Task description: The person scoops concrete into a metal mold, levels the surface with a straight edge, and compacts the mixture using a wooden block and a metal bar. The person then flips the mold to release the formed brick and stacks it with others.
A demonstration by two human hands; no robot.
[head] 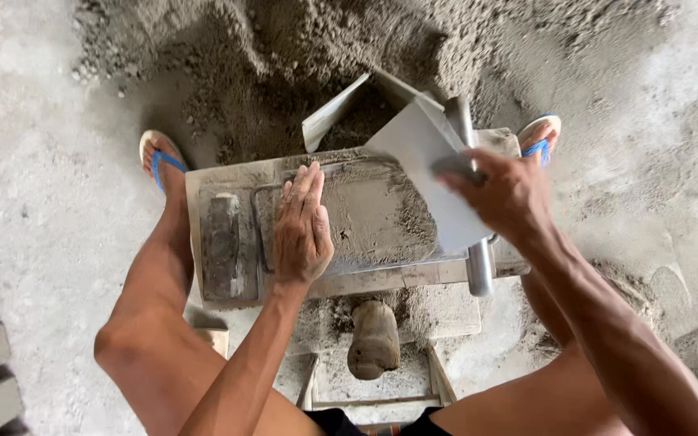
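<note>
Head-camera view, looking down: left hand point(302, 230) lies flat, fingers together, on damp sand packed in a metal mould point(365, 218), while right hand point(501, 194) grips a grey flat board point(430, 169) tilted over the mould's right end.

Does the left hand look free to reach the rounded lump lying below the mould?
Probably yes: the left hand rests flat and empty on the sand-filled mould, and nothing covers the lump just beneath its forearm.

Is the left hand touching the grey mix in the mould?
Touching. The head view shows the left hand lying flat, palm down, on the grey mix, no gap visible.
</note>
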